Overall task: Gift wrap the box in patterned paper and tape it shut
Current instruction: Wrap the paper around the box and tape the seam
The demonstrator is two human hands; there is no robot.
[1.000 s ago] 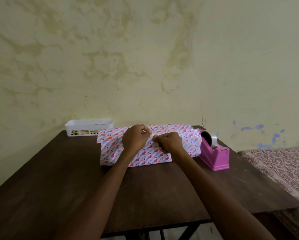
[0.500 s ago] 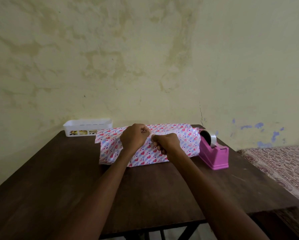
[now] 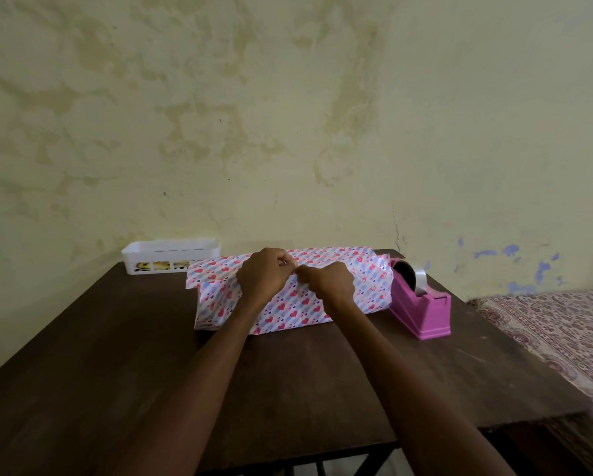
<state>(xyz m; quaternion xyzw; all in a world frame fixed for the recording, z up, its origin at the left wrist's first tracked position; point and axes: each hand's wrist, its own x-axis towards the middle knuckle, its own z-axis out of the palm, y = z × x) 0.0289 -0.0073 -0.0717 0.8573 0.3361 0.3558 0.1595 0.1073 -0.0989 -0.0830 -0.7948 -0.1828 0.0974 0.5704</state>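
Hands meet on top of the parcel. Your left hand (image 3: 266,274) and right hand (image 3: 330,286) sit knuckle to knuckle, fingers curled, each pinching the patterned paper (image 3: 288,312) where its overlap runs along the upper face. Judgement: you hold the seam taut so it can be taped without slack. Parcel lies across the far middle of the table (image 3: 133,365), long side toward you. Tape dispenser (image 3: 422,312) stands just beside its right end, near your right hand, likely for that reason. White basket (image 3: 171,257) sits behind the left end.

Hidden: the box itself, fully covered by paper. Your fingertips are turned away, so whether a tape strip lies between them cannot be told. Left end of the paper looks loose and unfolded; the right end's fold is unclear. Basket contents too small to read.
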